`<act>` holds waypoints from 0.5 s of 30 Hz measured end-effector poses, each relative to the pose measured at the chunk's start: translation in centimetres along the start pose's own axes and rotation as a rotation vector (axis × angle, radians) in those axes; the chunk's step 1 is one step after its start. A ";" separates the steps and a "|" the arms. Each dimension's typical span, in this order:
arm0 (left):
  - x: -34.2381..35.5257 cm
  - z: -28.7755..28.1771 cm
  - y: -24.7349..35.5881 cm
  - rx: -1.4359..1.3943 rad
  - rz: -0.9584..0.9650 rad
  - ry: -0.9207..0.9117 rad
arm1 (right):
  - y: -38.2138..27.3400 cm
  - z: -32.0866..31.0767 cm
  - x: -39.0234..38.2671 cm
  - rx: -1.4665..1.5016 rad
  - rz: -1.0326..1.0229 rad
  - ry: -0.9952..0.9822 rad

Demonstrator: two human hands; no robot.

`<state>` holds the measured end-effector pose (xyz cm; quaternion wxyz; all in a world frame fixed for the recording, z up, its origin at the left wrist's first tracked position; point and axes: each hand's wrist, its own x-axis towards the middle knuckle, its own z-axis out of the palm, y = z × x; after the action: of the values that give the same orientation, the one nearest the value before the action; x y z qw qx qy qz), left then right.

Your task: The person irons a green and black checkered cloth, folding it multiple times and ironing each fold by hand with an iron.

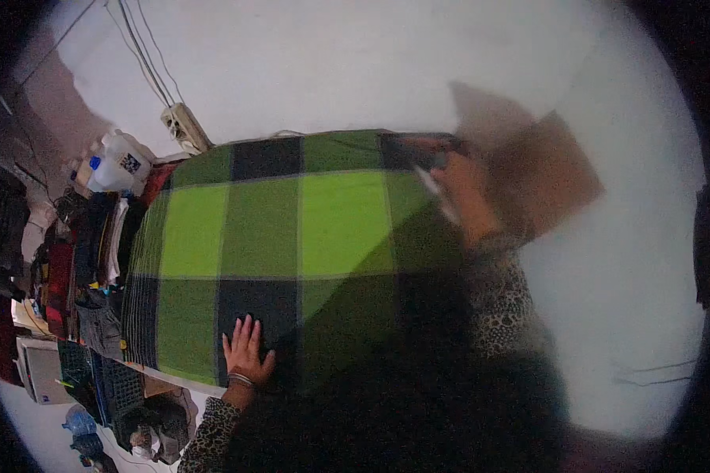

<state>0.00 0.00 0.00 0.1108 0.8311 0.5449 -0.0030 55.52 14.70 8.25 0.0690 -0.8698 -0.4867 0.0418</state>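
Right grip [464, 189] blurred, can't tell if closed; left grip [249, 353] flat, spread apart, on green checked cloth [264, 225]

Big white wall [331, 79] at the back, going on round to the right, a bit grey over there. Brownish-pink patch [59, 98] up in the left corner. Thin wires [143, 59] running down the wall to a pale block of plug holes [183, 128]. On the left, a white jug [118, 164] with a blue cap, near a messy pile of clothes [95, 244]. Lower down, a white box [43, 370], a dark green crate [120, 386] and see-through blue bottles [79, 422]. Dim light all over, darkest at the far left.
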 end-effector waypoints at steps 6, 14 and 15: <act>-1.4 -0.4 -0.4 -0.031 -0.013 0.031 | -4.6 0.0 -1.0 0.065 -0.289 -0.153; -0.5 -0.5 -0.1 -0.034 -0.035 -0.017 | -14.4 1.6 -9.3 0.049 -0.754 -0.230; -0.7 -0.4 -0.2 -0.032 -0.027 -0.011 | -15.3 1.0 -7.7 0.070 -0.708 -0.192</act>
<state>-0.52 -0.44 0.40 0.1269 0.8219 0.5553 -0.0005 38.48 16.09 9.81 0.0629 -0.6366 -0.7602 0.1133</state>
